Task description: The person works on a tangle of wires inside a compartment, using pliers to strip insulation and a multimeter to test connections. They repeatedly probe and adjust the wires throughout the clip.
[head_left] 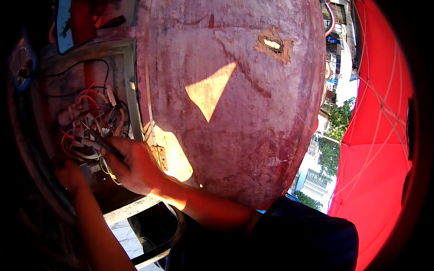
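A tangle of wires, red, white and yellow with pale connectors, fills the open recess at the left. My right hand reaches in at its lower right side, fingers closed on a dark slim tool whose kind I cannot make out. The tool's tip points up and left among the wires. Deep in shadow at the lower left of the bundle is my left hand, close to the white connectors. Its fingers are too dark to show whether they grip a wire.
A large worn maroon panel with a ragged hole stands beside the recess, a hinge at its edge. A black cable loops above the wires. Below runs a pale metal ledge. A red canopy hangs at far right.
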A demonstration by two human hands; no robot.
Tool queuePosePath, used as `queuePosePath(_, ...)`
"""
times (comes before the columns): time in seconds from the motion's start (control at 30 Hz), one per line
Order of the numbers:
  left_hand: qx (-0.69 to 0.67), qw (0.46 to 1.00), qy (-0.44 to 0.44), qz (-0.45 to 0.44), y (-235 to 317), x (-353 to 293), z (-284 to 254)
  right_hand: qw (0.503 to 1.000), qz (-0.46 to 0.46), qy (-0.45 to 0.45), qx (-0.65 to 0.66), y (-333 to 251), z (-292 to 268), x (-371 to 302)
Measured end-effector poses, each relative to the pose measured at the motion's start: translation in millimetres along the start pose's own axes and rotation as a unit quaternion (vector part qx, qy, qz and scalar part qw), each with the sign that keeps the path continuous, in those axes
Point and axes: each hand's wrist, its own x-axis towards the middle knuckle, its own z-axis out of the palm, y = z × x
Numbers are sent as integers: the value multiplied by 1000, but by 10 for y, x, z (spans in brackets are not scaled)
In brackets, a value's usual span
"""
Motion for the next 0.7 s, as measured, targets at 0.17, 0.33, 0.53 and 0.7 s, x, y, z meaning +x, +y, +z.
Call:
queuePosePath(0.17,31,998,46,2,91,-86,23,1000,8,-20,4,-80,-70,93)
queuePosePath(0.33,-40,995,22,94,74,-94,-2,997,27,-47,-49,-153,-116,140)
queuePosePath(0.53,-69,995,-44,53,175,-108,-94,998,-7,-37,-57,-136,-83,172)
queuePosePath(0.7,-59,995,-34,69,119,-107,-77,998,-2,-41,-47,-127,-83,216)
